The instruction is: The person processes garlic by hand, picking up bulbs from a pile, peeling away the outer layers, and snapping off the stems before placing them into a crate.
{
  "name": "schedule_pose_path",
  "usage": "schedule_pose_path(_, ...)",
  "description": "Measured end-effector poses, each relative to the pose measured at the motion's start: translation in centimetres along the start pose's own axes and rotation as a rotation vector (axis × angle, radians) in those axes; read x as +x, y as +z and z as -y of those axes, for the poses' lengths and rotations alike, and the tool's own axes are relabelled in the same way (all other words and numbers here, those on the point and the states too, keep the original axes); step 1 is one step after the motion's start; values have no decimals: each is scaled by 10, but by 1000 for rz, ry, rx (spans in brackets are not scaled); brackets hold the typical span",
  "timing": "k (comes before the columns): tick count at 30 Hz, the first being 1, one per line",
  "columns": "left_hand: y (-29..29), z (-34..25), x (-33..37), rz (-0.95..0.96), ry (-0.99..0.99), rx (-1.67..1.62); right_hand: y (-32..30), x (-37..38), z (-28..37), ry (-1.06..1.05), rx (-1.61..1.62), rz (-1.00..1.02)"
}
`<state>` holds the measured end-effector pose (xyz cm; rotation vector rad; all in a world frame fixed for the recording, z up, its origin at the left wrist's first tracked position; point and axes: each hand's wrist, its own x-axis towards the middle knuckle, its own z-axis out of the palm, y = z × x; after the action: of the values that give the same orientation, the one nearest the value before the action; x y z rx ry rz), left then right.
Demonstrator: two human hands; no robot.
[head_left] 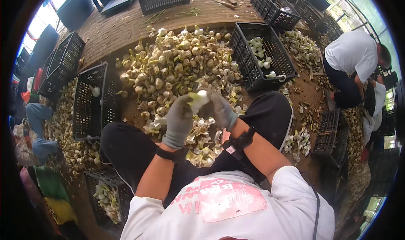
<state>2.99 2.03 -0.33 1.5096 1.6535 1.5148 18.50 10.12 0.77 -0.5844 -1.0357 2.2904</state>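
Note:
A garlic bulb (pixel 202 94), white with a pale green stem, is held up in front of my knees between both hands. My left hand (pixel 179 118), in a grey work glove with a dark palm, is closed round the stem side. From the other side my right hand (pixel 222 109), gloved alike, grips the bulb; its fingertips are partly hidden. Beyond my hands spreads a big heap of unpeeled garlic (pixel 181 63) with brownish skins and short stems. Loose peeled-off husks (pixel 202 149) lie below my hands, between my legs.
At right of the heap, a black crate (pixel 270 73) holds several cleaned white bulbs. Another black crate (pixel 88 107) on the left has one bulb. A crate of husks (pixel 107 198) stands lower left. A co-worker (pixel 352 58) bends down at right; another person's legs (pixel 40 128) show at left.

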Motion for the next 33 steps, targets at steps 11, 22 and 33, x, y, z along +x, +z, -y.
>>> schedule_pose_path(11,-6,-9,10,-78,-648,-964,13,-5,12,151,263,322)
schedule_pose_path(22,-16,22,20,-49,-228,527,13,-13,11,185,25,210)
schedule_pose_path(33,0,-9,6,234,117,123,-2,12,-20,-124,-277,-492)
